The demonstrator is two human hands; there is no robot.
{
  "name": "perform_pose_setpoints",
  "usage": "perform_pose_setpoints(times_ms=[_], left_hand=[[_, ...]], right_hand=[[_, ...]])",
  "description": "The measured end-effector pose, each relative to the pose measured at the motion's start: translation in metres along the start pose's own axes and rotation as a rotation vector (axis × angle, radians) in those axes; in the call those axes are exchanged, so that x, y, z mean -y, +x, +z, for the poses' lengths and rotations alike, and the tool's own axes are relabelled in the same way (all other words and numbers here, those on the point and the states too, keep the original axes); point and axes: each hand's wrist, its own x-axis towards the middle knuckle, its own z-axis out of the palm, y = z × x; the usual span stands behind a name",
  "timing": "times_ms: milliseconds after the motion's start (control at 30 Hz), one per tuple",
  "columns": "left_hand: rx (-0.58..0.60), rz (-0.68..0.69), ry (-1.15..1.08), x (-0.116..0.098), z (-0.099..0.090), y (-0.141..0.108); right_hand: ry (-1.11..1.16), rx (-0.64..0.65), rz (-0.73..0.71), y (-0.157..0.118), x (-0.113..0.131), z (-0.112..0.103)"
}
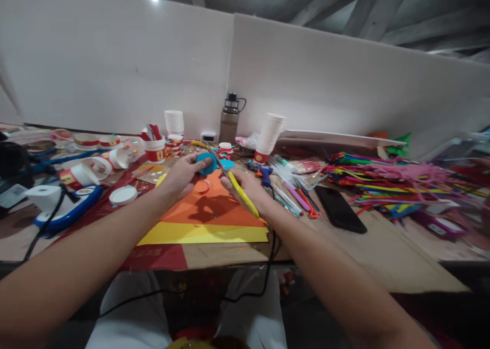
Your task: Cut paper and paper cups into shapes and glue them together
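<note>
My left hand (182, 175) pinches a round blue paper piece (207, 165) between thumb and fingers, above the orange paper (191, 212). In my right hand (249, 184) is a pair of scissors with yellow handles (244, 195); the blades point up and left, close beside the blue piece. Whether the blades touch it I cannot tell. Another blue paper piece (228, 164) shows just behind the scissors. Under the orange paper lie yellow sheets (206, 233). A small red-rimmed ring (202, 187) rests on the orange paper, below my hands.
Stacked paper cups (270, 132) and a dark bottle (229, 119) stand at the back. To the right are a black phone (340, 209), pens (302, 198) and colourful pipe cleaners (386, 178). On the left are a white lid (123, 195) and a blue-and-white device (69, 208). A black cable (270, 267) hangs over the front edge.
</note>
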Motion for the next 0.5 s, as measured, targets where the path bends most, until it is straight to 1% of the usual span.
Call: perform_pose_setpoints(times_ms=[233,367,500], left_hand=[[-0.038,-0.005,0.016,0.0015,-0.0013,-0.0021],[-0.026,0.02,0.025,0.0017,-0.0001,-0.0028],[0.017,0.056,0.042,0.0001,0.0015,-0.0024]], right_hand=[[0.021,-0.027,-0.02,-0.0008,0.0028,-0.0002],[0.025,-0.013,-0.037,0.0005,-0.0012,-0.0003],[0.043,0.004,-0.02,0.0026,-0.0056,0.001]])
